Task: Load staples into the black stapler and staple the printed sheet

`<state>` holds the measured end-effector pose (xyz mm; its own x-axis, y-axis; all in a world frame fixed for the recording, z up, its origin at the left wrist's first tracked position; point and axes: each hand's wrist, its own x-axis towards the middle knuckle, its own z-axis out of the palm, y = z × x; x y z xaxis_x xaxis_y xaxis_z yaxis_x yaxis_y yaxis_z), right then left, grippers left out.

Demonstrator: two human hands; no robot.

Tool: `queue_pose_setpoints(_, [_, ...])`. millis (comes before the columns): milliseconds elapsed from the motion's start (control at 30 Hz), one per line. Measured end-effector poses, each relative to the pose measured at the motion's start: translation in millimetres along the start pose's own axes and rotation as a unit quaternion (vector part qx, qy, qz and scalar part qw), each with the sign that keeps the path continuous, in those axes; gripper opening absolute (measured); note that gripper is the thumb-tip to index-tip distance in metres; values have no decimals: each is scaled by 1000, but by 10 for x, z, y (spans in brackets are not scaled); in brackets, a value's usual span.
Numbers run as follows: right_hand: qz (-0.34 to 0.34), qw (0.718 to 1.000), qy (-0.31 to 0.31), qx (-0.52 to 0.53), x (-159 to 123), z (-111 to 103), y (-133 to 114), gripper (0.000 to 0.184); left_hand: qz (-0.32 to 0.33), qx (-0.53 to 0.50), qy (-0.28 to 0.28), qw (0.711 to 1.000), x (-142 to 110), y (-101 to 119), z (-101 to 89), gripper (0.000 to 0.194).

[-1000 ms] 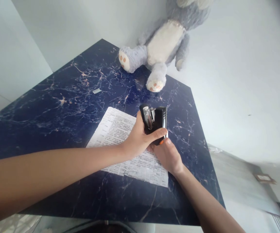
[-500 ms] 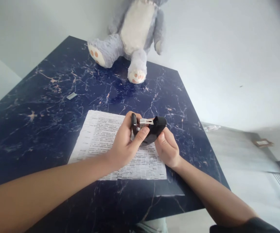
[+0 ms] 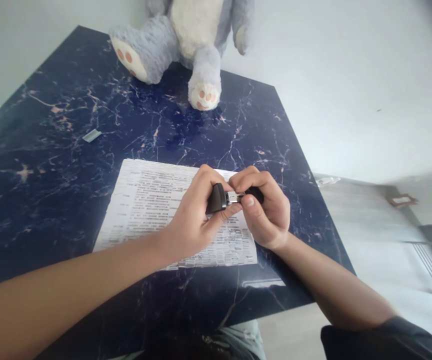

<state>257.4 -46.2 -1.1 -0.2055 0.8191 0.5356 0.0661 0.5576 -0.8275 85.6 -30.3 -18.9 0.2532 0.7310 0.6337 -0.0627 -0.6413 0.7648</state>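
A small black stapler (image 3: 217, 198) is held between my two hands over the printed sheets. My left hand (image 3: 191, 217) is closed around its black body, thumb beneath the metal part. From the other side, my right hand (image 3: 266, 207) pinches the stapler near its silver metal end, with thumb and fingertips close together. Much of the stapler's right part is hidden by the right fingers. Under both hands lies the printed paper (image 3: 141, 200), covered in lines of small text.
The dark blue marbled table (image 3: 126, 145) bears a small pale greyish strip (image 3: 92, 135) at left. A grey and white plush toy (image 3: 197, 55) sits at the far edge against the wall. On the floor to the right lies a brown object (image 3: 402, 200).
My right hand has moved from under the stapler's right part to pinch around its metal end. The stapler has turned in my hands, and the view has shifted slightly.
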Motion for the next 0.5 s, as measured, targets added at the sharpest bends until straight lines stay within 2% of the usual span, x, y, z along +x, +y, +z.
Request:
queue_pose_setpoints(300, [-4, 1000, -17, -22, 2, -21, -10, 11, 5, -5, -10, 1000, -9, 1, -10, 32])
queue_pose_setpoints(500, [-55, 997, -41, -46, 24, -62, 12, 11, 5, -4, -3, 1000, -29, 11, -4, 33])
